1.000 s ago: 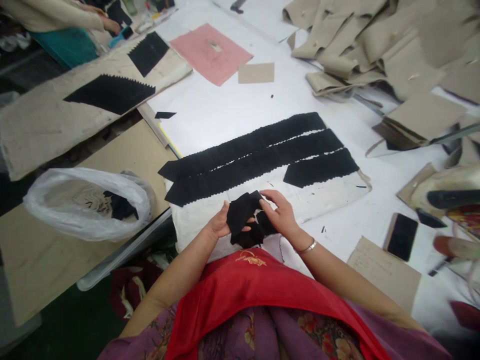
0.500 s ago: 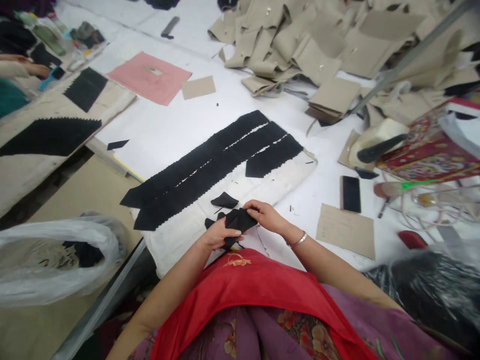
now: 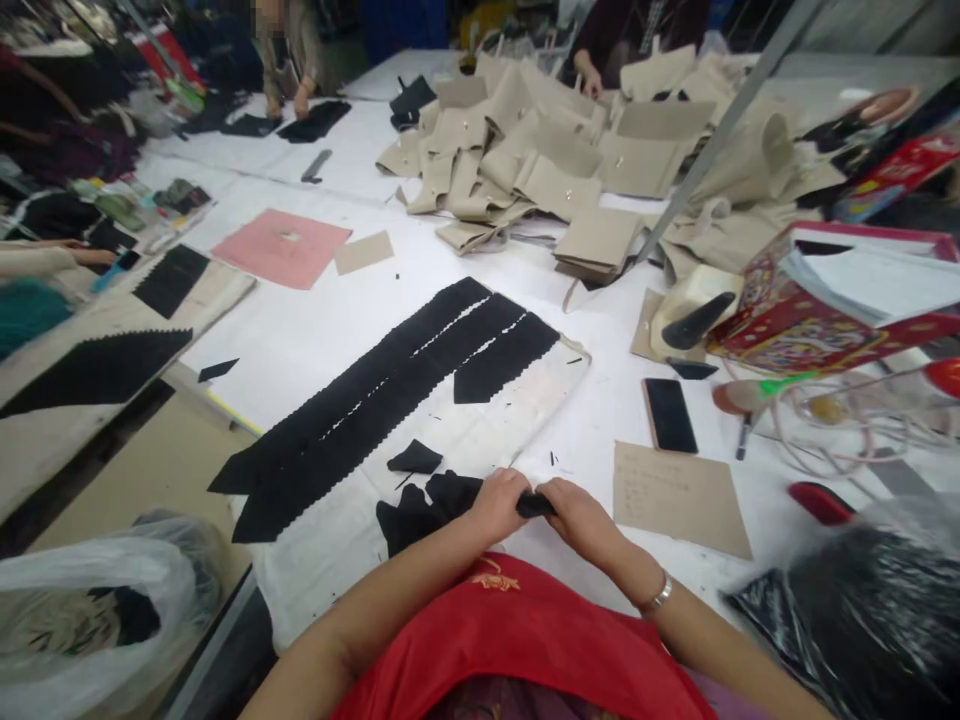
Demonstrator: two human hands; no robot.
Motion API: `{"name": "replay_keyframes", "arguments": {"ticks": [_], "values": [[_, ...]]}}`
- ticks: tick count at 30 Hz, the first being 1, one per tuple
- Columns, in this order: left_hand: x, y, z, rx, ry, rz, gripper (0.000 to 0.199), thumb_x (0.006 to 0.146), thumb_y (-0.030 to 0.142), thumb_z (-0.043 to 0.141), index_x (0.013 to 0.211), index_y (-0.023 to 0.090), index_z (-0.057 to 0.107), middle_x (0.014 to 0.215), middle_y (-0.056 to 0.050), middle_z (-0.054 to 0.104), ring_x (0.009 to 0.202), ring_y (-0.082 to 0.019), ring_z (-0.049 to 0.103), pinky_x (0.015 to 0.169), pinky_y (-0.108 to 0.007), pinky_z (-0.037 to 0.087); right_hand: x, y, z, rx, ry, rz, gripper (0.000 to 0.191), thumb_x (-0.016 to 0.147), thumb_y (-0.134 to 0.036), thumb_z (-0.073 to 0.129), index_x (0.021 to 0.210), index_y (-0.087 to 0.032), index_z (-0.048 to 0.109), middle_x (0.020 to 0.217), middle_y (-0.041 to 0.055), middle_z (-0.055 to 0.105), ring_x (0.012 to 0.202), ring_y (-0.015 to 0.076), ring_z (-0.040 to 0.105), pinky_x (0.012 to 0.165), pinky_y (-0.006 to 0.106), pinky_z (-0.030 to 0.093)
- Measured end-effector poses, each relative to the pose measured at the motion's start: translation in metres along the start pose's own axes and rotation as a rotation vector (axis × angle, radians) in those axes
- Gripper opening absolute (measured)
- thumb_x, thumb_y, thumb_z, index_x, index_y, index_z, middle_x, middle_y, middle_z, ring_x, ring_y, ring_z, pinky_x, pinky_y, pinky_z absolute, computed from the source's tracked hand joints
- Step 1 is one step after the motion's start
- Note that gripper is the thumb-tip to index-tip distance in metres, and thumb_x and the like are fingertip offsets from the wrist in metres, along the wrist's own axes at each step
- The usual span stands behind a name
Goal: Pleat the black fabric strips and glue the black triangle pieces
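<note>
A small folded black fabric piece (image 3: 535, 504) is pinched between my left hand (image 3: 499, 505) and my right hand (image 3: 581, 515), low over the front of the table. Both hands are closed on it, with the fingertips partly hidden. Beside my left wrist lie several black fabric scraps (image 3: 409, 515), and a separate scrap (image 3: 415, 457) rests just beyond them. Farther off, long black strips with zigzag edges (image 3: 360, 400) lie side by side on a white cloth pad (image 3: 300, 580).
Beige fabric pieces (image 3: 517, 150) are heaped at the back. To the right are a phone (image 3: 670, 415), a brown card (image 3: 675, 495), a red patterned box (image 3: 795, 310) and a black plastic bag (image 3: 855, 610). A white plastic bag (image 3: 172, 570) hangs at left. Co-workers' hands (image 3: 300, 100) show at the far side.
My view has tilted up, bringing people at the far side into sight. Both hands have moved right, away from the scraps, with a black piece held between them.
</note>
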State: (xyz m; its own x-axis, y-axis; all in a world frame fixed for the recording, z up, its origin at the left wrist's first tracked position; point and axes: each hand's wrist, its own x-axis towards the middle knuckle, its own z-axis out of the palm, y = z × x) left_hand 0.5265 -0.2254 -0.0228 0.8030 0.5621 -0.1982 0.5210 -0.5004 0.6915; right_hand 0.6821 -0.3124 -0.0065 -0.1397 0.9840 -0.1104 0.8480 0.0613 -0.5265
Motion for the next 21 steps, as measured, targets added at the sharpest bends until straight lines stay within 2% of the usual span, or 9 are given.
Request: {"name": "replay_keyframes", "arguments": {"ticks": [2, 6, 8, 10, 14, 18, 21], "values": [[0.006, -0.001, 0.010, 0.155, -0.018, 0.007, 0.017, 0.077, 0.029, 0.055, 0.089, 0.018, 0.058, 0.096, -0.012, 0.057, 0.094, -0.026, 0.048, 0.082, -0.039, 0.036, -0.007, 0.012, 0.011, -0.058, 0.043, -0.033, 0.023, 0.075, -0.009, 0.046, 0.093, -0.016, 0.057, 0.088, 0.0098, 0.060, 0.083, 0.0221, 0.054, 0.075, 0.036, 0.044], [0.011, -0.012, 0.033, 0.297, -0.221, 0.085, 0.022, 0.077, 0.031, 0.054, 0.093, 0.016, 0.057, 0.096, -0.014, 0.055, 0.093, -0.028, 0.047, 0.080, -0.040, 0.036, -0.019, 0.041, 0.039, -0.033, 0.036, -0.080, 0.023, 0.074, -0.021, 0.056, 0.096, -0.015, 0.057, 0.097, 0.0128, 0.058, 0.093, 0.0257, 0.053, 0.082, 0.041, 0.043], [0.012, -0.017, 0.042, 0.298, -0.297, 0.102, 0.024, 0.076, 0.030, 0.055, 0.094, 0.014, 0.056, 0.095, -0.014, 0.055, 0.091, -0.028, 0.048, 0.079, -0.040, 0.036, -0.023, 0.053, 0.051, 0.015, 0.053, -0.079, 0.036, 0.071, -0.031, 0.062, 0.102, -0.014, 0.056, 0.107, 0.0155, 0.056, 0.102, 0.0283, 0.050, 0.088, 0.045, 0.041], [0.014, -0.023, 0.049, 0.275, -0.315, 0.085, 0.025, 0.075, 0.029, 0.056, 0.095, 0.014, 0.056, 0.095, -0.014, 0.055, 0.092, -0.028, 0.047, 0.081, -0.040, 0.035, -0.027, 0.062, 0.060, 0.069, 0.100, -0.066, 0.048, 0.070, -0.040, 0.064, 0.108, -0.013, 0.054, 0.114, 0.0170, 0.054, 0.107, 0.0295, 0.048, 0.092, 0.047, 0.039], [0.019, -0.028, 0.058, 0.188, -0.314, 0.035, 0.026, 0.075, 0.031, 0.058, 0.096, 0.015, 0.057, 0.097, -0.013, 0.055, 0.094, -0.027, 0.047, 0.086, -0.038, 0.033, -0.029, 0.064, 0.073, 0.181, 0.229, -0.027, 0.064, 0.072, -0.052, 0.060, 0.120, -0.012, 0.046, 0.119, 0.0197, 0.051, 0.113, 0.0296, 0.045, 0.095, 0.049, 0.037], [0.021, -0.027, 0.064, 0.037, -0.330, 0.111, 0.028, 0.076, 0.028, 0.057, 0.101, 0.015, 0.057, 0.100, -0.014, 0.056, 0.094, -0.026, 0.050, 0.087, -0.036, 0.033, -0.030, 0.056, 0.086, 0.263, 0.256, -0.018, 0.067, 0.076, -0.054, 0.055, 0.126, -0.012, 0.040, 0.121, 0.0188, 0.050, 0.115, 0.0281, 0.044, 0.098, 0.048, 0.036], [0.021, -0.023, 0.067, 0.113, -0.368, 0.115, 0.028, 0.076, 0.027, 0.056, 0.102, 0.016, 0.056, 0.102, -0.013, 0.055, 0.097, -0.026, 0.049, 0.087, -0.037, 0.034, -0.032, 0.054, 0.093, 0.264, 0.304, 0.060, 0.065, 0.081, -0.053, 0.048, 0.131, -0.013, 0.035, 0.126, 0.0185, 0.047, 0.119, 0.0287, 0.041, 0.100, 0.050, 0.034]]}}
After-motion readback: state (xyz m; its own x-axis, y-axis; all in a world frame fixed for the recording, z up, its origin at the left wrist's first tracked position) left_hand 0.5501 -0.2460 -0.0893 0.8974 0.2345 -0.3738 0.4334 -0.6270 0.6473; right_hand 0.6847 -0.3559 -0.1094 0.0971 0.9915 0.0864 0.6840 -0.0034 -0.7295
